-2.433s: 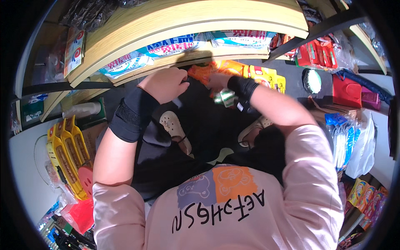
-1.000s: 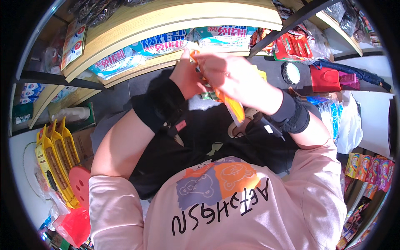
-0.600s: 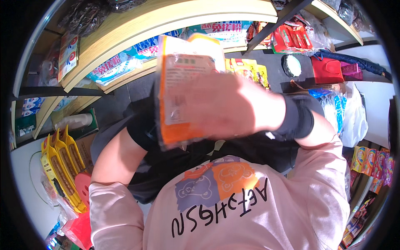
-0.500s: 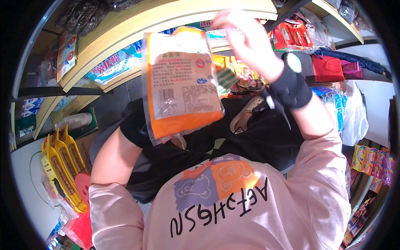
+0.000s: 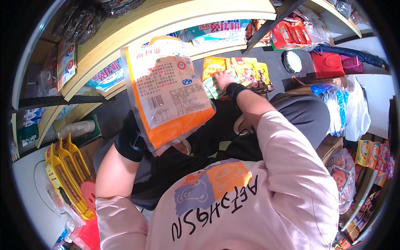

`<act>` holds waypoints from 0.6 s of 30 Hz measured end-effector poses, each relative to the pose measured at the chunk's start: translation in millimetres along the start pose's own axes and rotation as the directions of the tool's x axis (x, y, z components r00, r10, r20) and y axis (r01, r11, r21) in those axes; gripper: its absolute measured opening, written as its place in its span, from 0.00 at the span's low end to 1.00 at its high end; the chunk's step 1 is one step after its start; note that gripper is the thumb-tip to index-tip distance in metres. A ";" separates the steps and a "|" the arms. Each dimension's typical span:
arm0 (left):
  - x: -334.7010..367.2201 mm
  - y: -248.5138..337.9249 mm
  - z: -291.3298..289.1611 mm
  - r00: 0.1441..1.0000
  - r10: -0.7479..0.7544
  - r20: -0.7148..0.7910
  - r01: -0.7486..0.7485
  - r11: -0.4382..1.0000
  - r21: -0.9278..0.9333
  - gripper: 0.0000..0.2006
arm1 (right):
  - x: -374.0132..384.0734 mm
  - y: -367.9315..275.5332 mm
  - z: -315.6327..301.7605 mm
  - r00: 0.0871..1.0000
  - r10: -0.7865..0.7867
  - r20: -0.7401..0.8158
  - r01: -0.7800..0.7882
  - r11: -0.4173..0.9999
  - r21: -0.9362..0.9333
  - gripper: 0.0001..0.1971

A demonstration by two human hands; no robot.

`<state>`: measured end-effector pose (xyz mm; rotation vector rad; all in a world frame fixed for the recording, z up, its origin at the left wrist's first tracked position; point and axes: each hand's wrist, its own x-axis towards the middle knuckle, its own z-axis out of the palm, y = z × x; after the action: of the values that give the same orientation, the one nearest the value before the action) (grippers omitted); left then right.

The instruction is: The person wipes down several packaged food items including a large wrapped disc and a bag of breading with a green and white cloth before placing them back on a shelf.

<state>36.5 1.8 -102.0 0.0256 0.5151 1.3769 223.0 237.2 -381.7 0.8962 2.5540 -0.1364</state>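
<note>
A large food bag (image 5: 171, 83), orange at its borders with a clear printed panel, is held up and tilted in front of me. My left arm reaches behind it; the fingers of that hand are hidden by the bag. Farther right, my right hand (image 5: 225, 79) rests with fingers apart on a pile of packets. A green-and-white striped packet (image 5: 213, 88) lies partly under this hand. Beside it are a yellow-and-orange packet (image 5: 216, 66), a packet with a food picture (image 5: 245, 71) and a bright yellow packet (image 5: 263, 75).
Wooden shelves (image 5: 175, 21) curve across the far side, with blue bags (image 5: 109, 76) on a lower level. To the right stand a red box of packets (image 5: 291, 34), a red bag (image 5: 327, 65) and a white plastic bag (image 5: 356, 112). Yellow boxes (image 5: 68, 171) lean at the left.
My right hand has come down from near the shelf edge onto the packets. The orange food bag has shifted slightly left and tilted more.
</note>
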 end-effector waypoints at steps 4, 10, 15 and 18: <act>-5.7 1.8 -0.5 1.000 0.019 0.005 -0.019 1.000 0.008 0.31 | -21.0 -14.5 26.8 0.995 0.030 -0.098 -0.044 0.989 -0.144 0.24; 11.2 -5.1 9.3 0.999 0.014 0.048 -0.016 0.999 0.028 0.31 | -18.3 5.0 -23.9 0.982 -0.163 -0.097 0.181 0.961 0.210 0.15; 24.6 -10.1 21.3 0.997 -0.003 0.072 -0.002 0.997 0.079 0.31 | -39.8 36.5 -165.7 0.912 -0.180 -0.368 0.300 0.906 0.298 0.20; 29.4 -12.7 31.2 0.998 0.001 0.070 -0.009 0.994 0.106 0.31 | -73.5 43.3 -247.2 0.814 -0.218 -0.539 0.471 0.791 0.390 0.18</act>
<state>62.6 35.4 -88.0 0.1610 0.5297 1.3477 211.6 285.7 -124.9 0.6485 3.2078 -0.8493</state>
